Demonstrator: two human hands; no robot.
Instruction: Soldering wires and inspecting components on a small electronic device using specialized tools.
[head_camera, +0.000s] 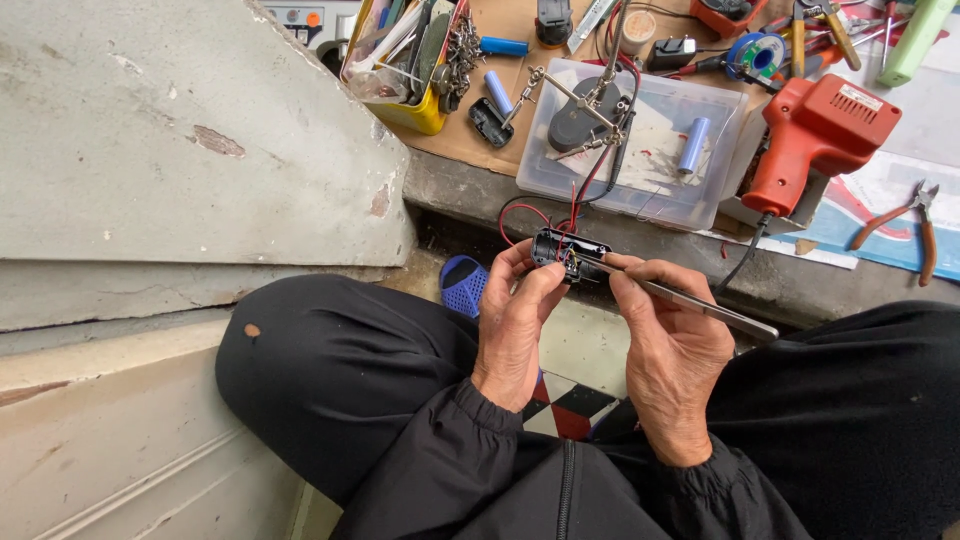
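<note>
While my left hand (515, 325) closes around the small black housing (568, 247), cradling it from below with the thumb on its near edge, I judge the work goes best if that grip stays firm and the tip goes in gently, clear of the red and black wires (520, 215) looping out of it. My right hand (672, 350), just right of the housing, pinches metal tweezers (690, 300) pen-style, wrist bent, tips inside the opening. Beyond the housing sit a clear plastic tray (640, 190) and, farther right, a red soldering gun (815, 135).
</note>
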